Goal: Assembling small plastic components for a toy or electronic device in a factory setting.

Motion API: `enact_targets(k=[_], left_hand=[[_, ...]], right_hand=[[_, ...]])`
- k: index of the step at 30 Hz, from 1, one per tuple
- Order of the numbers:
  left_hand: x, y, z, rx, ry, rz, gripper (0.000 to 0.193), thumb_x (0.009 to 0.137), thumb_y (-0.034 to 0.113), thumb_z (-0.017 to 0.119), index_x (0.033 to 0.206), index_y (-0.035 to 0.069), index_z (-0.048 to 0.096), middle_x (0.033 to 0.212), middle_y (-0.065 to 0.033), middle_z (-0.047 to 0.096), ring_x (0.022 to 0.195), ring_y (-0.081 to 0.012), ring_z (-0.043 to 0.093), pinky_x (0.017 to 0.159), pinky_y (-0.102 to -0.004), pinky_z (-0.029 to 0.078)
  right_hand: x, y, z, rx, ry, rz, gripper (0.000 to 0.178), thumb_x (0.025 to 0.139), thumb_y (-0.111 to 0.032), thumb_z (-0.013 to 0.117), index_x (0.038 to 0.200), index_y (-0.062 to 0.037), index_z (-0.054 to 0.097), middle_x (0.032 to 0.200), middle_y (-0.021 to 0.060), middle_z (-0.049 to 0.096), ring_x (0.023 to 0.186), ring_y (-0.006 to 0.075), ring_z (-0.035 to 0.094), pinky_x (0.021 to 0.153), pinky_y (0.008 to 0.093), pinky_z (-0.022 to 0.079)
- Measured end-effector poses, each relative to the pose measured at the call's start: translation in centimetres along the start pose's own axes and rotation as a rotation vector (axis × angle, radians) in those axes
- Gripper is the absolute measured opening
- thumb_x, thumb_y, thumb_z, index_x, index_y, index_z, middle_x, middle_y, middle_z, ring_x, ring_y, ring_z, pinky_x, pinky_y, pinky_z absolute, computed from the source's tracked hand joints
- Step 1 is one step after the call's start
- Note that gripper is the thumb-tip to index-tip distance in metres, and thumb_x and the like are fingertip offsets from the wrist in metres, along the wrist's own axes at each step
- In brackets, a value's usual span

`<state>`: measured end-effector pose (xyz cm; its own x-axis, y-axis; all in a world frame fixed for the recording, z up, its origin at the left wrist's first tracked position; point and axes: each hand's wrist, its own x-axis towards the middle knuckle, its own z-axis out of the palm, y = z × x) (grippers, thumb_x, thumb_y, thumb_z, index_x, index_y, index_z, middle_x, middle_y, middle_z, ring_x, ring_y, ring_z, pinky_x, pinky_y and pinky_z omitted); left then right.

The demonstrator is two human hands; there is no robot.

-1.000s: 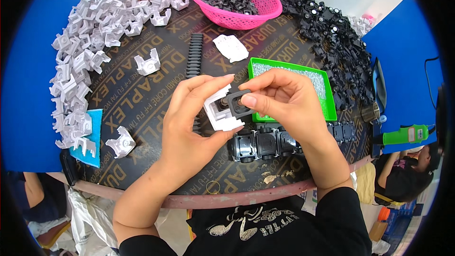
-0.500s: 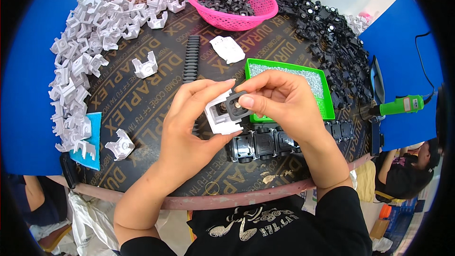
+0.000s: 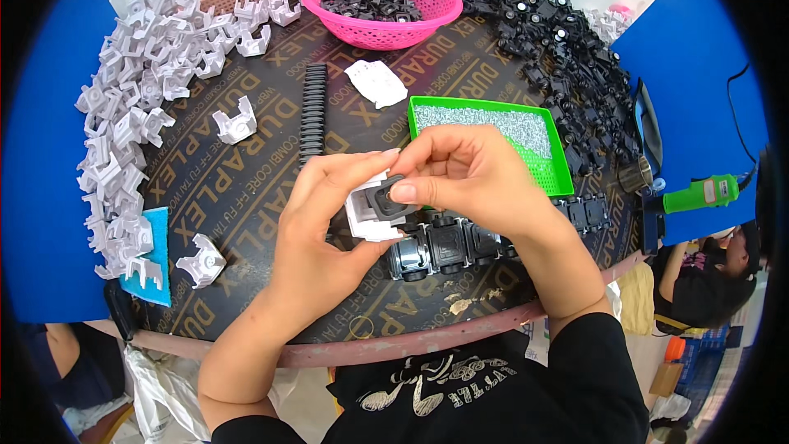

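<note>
My left hand is closed round a white plastic bracket, its thumb below and fingers above. A square black plastic part is pinched between thumb and fingers of my right hand. That part sits at the open side of the bracket, partly inside it; how deep it goes is hidden by my fingers. Just beyond my right wrist lies a row of black wheeled parts in clear-edged frames. Under and behind my right hand is a green tray holding many small silvery pieces.
White brackets are heaped along the left, two lying apart. A pink basket of black parts stands at the back, beside a heap of black parts. A stack of black pieces, crumpled paper and a green-handled electric screwdriver are around.
The black part has tilted and moved further into the white bracket. Both hands have shifted slightly left in the picture, along with the whole scene.
</note>
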<state>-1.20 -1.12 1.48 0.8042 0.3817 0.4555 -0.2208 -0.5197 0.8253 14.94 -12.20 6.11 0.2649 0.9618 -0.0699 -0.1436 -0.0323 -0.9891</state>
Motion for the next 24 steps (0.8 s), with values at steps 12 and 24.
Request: enact_targets(k=[12, 24], left_hand=[[0.1, 0.8, 0.1, -0.067, 0.048, -0.011, 0.067, 0.063, -0.004, 0.079, 0.126, 0.009, 0.059, 0.114, -0.0102, 0.058, 0.103, -0.0248, 0.058, 0.087, -0.0335, 0.048], [-0.2, 0.7, 0.1, 0.059, 0.064, -0.027, 0.076, 0.062, -0.006, 0.082, 0.131, 0.005, 0.053, 0.118, -0.0079, 0.048, 0.111, -0.0184, 0.055, 0.092, -0.0307, 0.05]], right_hand=[[-0.5, -0.8, -0.7, -0.086, -0.016, 0.049, 0.013, 0.082, -0.004, 0.073, 0.092, 0.0011, 0.067, 0.082, 0.0037, 0.068, 0.071, 0.0051, 0.06, 0.059, 0.0187, 0.046], [-0.7, -0.2, 0.9, -0.001, 0.078, -0.035, 0.016, 0.083, -0.001, 0.071, 0.096, 0.0037, 0.063, 0.087, 0.008, 0.068, 0.078, 0.0091, 0.065, 0.064, 0.0213, 0.052]])
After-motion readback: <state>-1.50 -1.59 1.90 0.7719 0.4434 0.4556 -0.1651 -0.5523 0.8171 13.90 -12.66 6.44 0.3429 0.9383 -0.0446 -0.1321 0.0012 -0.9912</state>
